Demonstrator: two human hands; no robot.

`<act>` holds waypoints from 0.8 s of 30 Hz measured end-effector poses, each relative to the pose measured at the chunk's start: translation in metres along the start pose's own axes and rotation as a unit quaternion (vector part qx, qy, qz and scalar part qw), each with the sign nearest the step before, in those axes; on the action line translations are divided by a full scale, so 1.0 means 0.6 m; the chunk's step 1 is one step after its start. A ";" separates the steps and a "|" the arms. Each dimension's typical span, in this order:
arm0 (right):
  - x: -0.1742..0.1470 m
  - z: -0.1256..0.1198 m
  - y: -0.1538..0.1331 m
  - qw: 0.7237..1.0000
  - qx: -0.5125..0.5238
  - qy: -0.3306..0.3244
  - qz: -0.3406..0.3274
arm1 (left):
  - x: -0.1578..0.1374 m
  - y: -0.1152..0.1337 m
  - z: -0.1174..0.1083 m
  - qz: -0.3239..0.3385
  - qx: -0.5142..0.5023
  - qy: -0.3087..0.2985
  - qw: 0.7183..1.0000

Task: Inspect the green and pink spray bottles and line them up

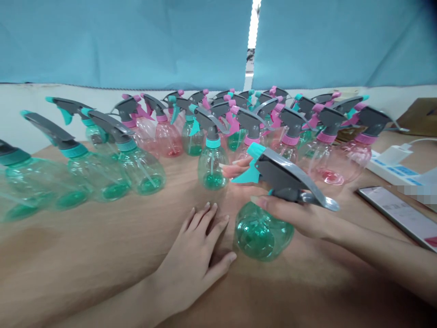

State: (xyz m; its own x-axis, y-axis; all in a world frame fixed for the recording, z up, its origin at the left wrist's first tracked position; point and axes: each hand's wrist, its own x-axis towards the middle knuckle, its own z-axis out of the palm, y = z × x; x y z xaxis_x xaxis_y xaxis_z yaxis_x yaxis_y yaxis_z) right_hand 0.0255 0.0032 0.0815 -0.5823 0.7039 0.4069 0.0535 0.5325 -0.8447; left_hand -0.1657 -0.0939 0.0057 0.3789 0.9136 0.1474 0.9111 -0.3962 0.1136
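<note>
My right hand (290, 212) is closed around the neck of a green spray bottle (262, 234). This bottle has a grey head with a turquoise nozzle and trigger, and it tilts a little above or against the table; I cannot tell whether its base touches. Flat on the wood lies my left hand (200, 255), fingers spread and holding nothing, just left of that bottle. Straight ahead stands another green spray bottle (213, 164), partly behind my right fingertips. On the left is a row with a green spray bottle (141, 171) at its near right end.
Many pink and green bottles, such as a pink spray bottle (169, 136), crowd the back of the wooden table (112, 259). At right lie a phone (399, 212) and a white power strip (396, 169). Behind hangs a blue curtain (136, 43); a brown box (418, 117) sits back right.
</note>
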 end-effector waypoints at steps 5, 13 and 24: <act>0.000 0.002 0.001 1.000 -0.025 0.010 -0.014 | 0.001 0.001 -0.002 -0.004 -0.004 -0.005 1.000; 0.011 0.001 -0.004 0.998 -0.051 -0.032 -0.021 | 0.000 0.002 -0.002 -0.004 -0.004 -0.004 1.000; 0.004 0.001 0.019 0.993 -0.085 -0.065 -0.045 | 0.001 0.001 -0.003 -0.007 -0.001 -0.010 1.000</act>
State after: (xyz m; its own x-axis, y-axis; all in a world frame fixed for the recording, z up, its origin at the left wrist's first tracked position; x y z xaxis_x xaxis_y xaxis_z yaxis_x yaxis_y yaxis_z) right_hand 0.0239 0.0107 0.0728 -0.6900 0.5886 0.4212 0.1256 0.6705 -0.7312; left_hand -0.1656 -0.0939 0.0077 0.3697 0.9207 0.1252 0.9158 -0.3838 0.1181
